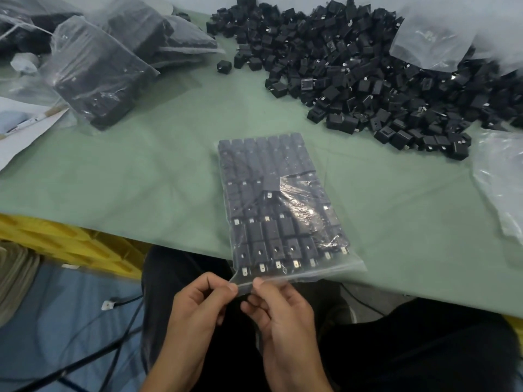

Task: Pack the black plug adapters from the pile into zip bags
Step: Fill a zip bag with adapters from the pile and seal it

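A clear zip bag [283, 205] full of rows of black plug adapters lies on the green table, its mouth hanging over the near edge. My left hand [198, 304] pinches the zip strip at the bag's left corner. My right hand [278, 306] pinches the same strip just to the right, thumb on top. The two hands almost touch. A large loose pile of black plug adapters [368, 69] covers the far right of the table.
Several filled zip bags [102, 69] are stacked at the far left. Empty clear bags [498, 188] lie at the right edge, with more plastic [441, 32] on top of the pile. The green table [141, 179] ends just ahead of my lap. A yellow crate [70, 244] sits under the table at left.
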The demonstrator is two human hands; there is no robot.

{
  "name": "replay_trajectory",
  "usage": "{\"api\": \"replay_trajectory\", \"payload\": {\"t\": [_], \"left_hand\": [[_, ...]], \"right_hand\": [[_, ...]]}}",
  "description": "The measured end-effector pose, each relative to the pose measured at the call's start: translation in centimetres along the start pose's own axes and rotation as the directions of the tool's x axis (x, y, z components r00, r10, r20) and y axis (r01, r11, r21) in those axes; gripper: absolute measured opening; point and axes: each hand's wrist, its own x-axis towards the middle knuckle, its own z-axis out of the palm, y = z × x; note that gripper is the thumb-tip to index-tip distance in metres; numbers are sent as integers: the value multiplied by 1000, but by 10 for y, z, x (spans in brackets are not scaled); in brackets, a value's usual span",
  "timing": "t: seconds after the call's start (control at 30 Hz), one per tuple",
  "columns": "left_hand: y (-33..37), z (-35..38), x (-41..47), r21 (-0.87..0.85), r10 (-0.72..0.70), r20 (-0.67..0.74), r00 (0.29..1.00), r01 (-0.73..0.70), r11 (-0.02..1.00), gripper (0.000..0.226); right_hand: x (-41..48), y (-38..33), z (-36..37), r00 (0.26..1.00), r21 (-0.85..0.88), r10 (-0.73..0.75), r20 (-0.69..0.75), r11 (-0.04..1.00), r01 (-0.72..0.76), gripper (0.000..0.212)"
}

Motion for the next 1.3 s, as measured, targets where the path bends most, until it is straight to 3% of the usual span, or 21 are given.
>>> {"api": "replay_trajectory", "payload": {"t": [0.67,0.87,1.0,1.2,1.3], "left_hand": [[-6,-6,3,45,27,-6,1000,-27,999,33],[-11,-10,5,69,23,-10,1000,-22,997,31],[-16,-9,5,93,36,-57,998,-30,995,30],[-26,-6,0,58,-3,-33,999,5,998,41],[-26,-2,-1,40,-5,-53,999,7,999,38]], "right_hand": [[7,-20,-21,993,-2,-75,-92,997,75,9],[14,-29,-28,978,-28,-162,-134,987,159,17],[13,-28,-33,984,-69,-147,-104,988,141,10],[14,-49,-49,967,-49,-214,-140,977,209,15],[12,-50,-51,976,-44,-178,-128,984,174,14]]}}
